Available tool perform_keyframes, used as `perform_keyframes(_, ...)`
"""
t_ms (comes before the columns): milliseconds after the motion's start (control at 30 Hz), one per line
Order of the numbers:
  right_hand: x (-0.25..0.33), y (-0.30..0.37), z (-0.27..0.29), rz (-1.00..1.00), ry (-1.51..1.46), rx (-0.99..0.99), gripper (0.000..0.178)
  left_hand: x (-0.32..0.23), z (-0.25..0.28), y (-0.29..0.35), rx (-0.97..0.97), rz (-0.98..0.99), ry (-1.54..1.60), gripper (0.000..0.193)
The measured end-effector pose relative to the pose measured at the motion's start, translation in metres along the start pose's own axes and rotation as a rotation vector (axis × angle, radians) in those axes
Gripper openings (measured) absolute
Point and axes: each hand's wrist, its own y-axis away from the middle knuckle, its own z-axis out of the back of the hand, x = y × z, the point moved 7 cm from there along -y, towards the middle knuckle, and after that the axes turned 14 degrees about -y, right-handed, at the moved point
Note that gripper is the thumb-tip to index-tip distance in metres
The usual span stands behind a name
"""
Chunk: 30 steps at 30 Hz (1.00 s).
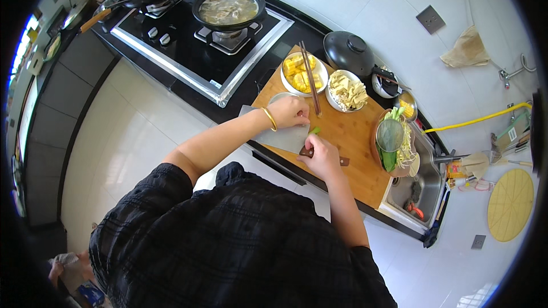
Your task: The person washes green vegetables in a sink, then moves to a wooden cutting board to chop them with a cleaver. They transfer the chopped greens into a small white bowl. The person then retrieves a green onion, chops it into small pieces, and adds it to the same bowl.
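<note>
My right hand (323, 158) is wrapped round the brown wooden handle (344, 161) of a cleaver. Its broad grey blade (285, 138) reaches left over the front edge of the wooden cutting board (357, 137). Above the blade is my left hand (295, 112), a gold bangle (269, 118) at its wrist. The left fingers are curled together close to the blade; what they hold, if anything, is hidden. A small green piece (315, 130) lies between the hands. Partly behind the left wrist sits a pale round dish (281, 97).
Chopsticks (311, 80) rest across a bowl of corn pieces (297, 76). Beside it stand a bowl of pale yellow strips (347, 92) and a basket of greens (393, 137). A full pot (228, 10) sits on the stove, its black lid (349, 53) nearby. The sink (434, 185) is right.
</note>
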Motion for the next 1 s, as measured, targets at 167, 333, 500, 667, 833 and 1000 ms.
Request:
perform_keyframes(167, 0.0, 0.0, -0.002, -0.022, -0.025, 0.002, 0.038, 0.001, -0.005, 0.005, -0.003, -0.036, -0.04, 0.018)
perform_keyframes(333, -0.005, 0.007, 0.001, -0.016, -0.048, 0.0, 0.039, 0.047, -0.008, 0.001, -0.021, 0.236, -0.123, 0.014)
perform_keyframes(500, -0.008, 0.029, 0.016, -0.026, -0.025, -0.004, 0.039, 0.075, -0.005, 0.0, 0.064, 0.374, -0.198, 0.015)
perform_keyframes(667, -0.027, 0.078, 0.045, -0.121, -0.024, -0.09, 0.04, 0.073, -0.006, 0.002, 0.086, 0.356, -0.135, 0.017)
perform_keyframes(833, -0.076, 0.146, 0.082, -0.349, -0.059, -0.302, 0.037, 0.052, -0.002, -0.001, -0.085, 0.349, -0.145, 0.012)
perform_keyframes(1000, -0.138, 0.164, 0.079, -0.485, -0.16, -0.52, 0.034, 0.03, -0.001, 0.001, -0.282, 0.234, -0.081, 0.01)
